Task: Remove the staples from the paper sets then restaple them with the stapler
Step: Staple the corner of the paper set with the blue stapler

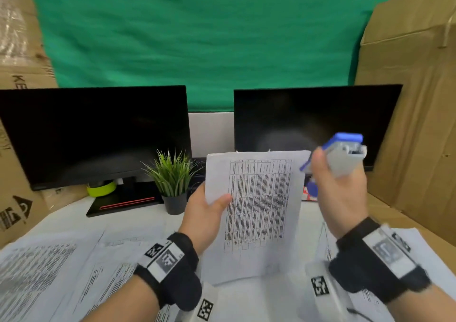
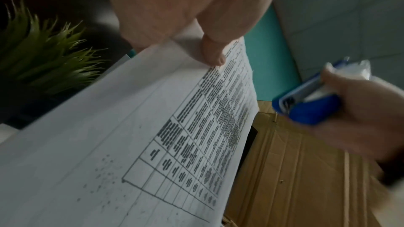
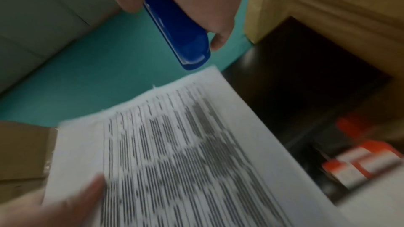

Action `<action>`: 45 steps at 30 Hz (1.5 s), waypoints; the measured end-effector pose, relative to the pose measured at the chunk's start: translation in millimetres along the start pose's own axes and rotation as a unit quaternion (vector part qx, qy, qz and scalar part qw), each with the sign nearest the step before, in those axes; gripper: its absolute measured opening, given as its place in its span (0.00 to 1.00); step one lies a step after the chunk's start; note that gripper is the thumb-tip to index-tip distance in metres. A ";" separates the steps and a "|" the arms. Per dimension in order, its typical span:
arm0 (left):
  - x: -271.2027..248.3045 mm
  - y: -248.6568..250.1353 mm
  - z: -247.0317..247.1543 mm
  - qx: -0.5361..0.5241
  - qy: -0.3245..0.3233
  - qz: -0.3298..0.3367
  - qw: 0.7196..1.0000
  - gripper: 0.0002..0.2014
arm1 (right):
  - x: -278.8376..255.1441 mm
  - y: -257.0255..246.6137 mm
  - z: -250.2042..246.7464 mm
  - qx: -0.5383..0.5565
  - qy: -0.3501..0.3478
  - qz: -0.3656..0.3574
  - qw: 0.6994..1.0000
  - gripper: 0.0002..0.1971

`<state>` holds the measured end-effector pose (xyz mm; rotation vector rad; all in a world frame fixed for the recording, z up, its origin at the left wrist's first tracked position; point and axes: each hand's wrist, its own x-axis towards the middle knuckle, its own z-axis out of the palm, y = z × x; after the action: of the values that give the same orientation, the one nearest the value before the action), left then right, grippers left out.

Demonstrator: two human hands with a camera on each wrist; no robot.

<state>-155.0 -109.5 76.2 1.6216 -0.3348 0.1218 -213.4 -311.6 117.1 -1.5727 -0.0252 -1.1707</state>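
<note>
Two hands are working above the desk: the left hand (image 1: pixel 206 213) is pinching a paper set (image 1: pixel 256 213) upright, the right hand (image 1: pixel 338 188) gripping the stapler (image 1: pixel 341 155) beside its top corner. Squaring the sheets first should help.

The cardboard box (image 1: pixel 22 80) at the tabletop's far left corner shows the letters "KE", cut off by a monitor. The table printed on the held paper set (image 1: pixel 256 205) is too blurred to read, as are the sheets (image 1: pixel 49 272) lying along the tabletop's near edge.
</note>
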 end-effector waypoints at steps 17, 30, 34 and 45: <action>-22.2 13.5 17.4 -0.036 -0.056 0.015 0.998 0.15 | 26.3 -48.1 58.9 -0.015 -0.037 -0.063 0.997 0.14; -18.4 -4.4 19.6 -0.050 -0.065 -0.070 0.994 0.13 | 34.7 -40.0 55.3 -0.042 -0.042 0.010 0.998 0.19; -13.5 -13.6 7.4 -0.053 -0.053 -0.078 0.994 0.12 | 40.5 -27.5 29.4 0.023 0.017 0.107 0.994 0.13; 5.4 8.8 2.6 -0.162 -0.103 -0.035 0.981 0.14 | 10.3 4.8 -68.0 0.060 -0.264 0.334 0.903 0.26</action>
<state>-152.7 -113.2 85.9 1.3224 -0.4326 -0.1487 -249.6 -370.1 113.0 -1.5620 0.0808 -0.1892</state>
